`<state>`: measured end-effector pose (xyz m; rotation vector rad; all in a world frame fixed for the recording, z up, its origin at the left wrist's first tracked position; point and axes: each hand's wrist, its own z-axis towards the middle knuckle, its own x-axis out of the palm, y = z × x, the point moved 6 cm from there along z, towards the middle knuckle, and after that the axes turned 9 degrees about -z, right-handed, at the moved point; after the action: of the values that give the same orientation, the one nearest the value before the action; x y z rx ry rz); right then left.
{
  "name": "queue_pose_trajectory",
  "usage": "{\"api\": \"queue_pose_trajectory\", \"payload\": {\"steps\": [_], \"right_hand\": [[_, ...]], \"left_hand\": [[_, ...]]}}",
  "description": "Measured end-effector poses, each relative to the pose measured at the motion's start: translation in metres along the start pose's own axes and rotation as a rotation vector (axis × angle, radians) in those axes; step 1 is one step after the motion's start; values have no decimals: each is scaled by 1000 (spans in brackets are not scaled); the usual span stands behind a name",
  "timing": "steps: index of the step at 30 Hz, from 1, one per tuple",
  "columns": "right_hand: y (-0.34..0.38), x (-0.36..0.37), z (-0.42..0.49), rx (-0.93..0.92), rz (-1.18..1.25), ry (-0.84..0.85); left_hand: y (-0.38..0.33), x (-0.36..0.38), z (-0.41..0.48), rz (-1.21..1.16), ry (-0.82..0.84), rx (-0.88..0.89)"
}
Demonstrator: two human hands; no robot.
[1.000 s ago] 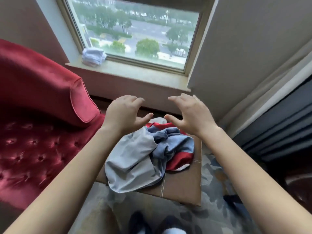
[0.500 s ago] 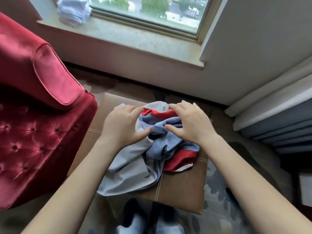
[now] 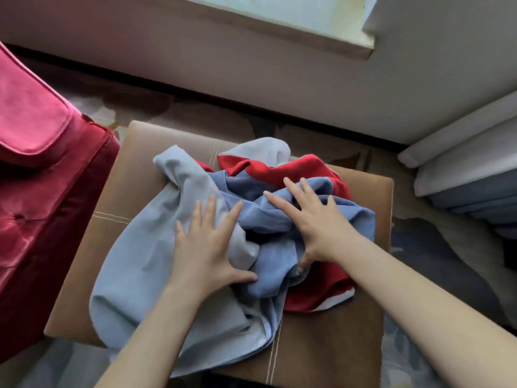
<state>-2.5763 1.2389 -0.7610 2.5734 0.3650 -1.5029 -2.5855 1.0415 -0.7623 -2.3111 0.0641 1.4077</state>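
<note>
A person is leaning over a brown stool (image 3: 330, 345), both bare arms reaching down from the near edge of the view. A crumpled shirt (image 3: 156, 247) in pale grey-blue, deeper blue and red is lying heaped on the stool's top, its pale part trailing over the near-left edge.

The left hand (image 3: 207, 247) is lying flat on the pale cloth, fingers straight and spread, thumb stretched toward a fold in the middle. It is gripping nothing, only pressing. The right hand (image 3: 316, 225) is resting on the bunched blue cloth just beside it, fingers likewise spread and nearly straight. Its thumb is dipping into a fold, and I cannot tell whether it is pinching anything there. The two hands are near each other but apart.

A red armchair (image 3: 42, 191) is standing just beside the stool on the left. A sill (image 3: 279, 21) is running along the wall beyond, curtains (image 3: 461, 175) are hanging at the right, and a patterned carpet (image 3: 436, 247) is lying underneath.

This looks like the very start of straightening the shirt: the hands are pressing and feeling the heap, and nothing is spread out yet. The next move probably calls for finding an edge, a hem or a shoulder, taking hold with each hand and drawing the tangle apart. The stool's top is small, so some cloth will likely be hanging off the sides.
</note>
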Motion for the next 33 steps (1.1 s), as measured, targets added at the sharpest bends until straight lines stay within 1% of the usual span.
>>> {"api": "queue_pose_trajectory", "payload": {"steps": [3, 7, 10, 13, 18, 21, 24, 28, 30, 33], "right_hand": [[6, 28, 18, -16, -69, 15], [16, 57, 36, -2, -101, 32], [17, 68, 45, 12, -59, 17], [17, 73, 49, 1, 7, -48], [18, 68, 50, -15, -26, -65], [23, 63, 52, -21, -31, -75], [26, 54, 44, -2, 14, -127], [24, 34, 33, 40, 22, -229], [22, 26, 32, 42, 22, -237], [13, 26, 36, 42, -156, -149]], "left_hand": [[9, 33, 13, -35, 53, 4], [14, 58, 30, 18, 80, -2], [16, 63, 40, 48, 19, -13], [14, 63, 43, 99, -74, 8], [10, 53, 40, 78, -193, 92], [5, 43, 36, 101, -209, 129], [2, 35, 33, 85, -203, 146], [0, 10, 25, 53, -270, 157], [3, 6, 23, 20, -268, 141], [16, 16, 23, 82, -170, 71]]}}
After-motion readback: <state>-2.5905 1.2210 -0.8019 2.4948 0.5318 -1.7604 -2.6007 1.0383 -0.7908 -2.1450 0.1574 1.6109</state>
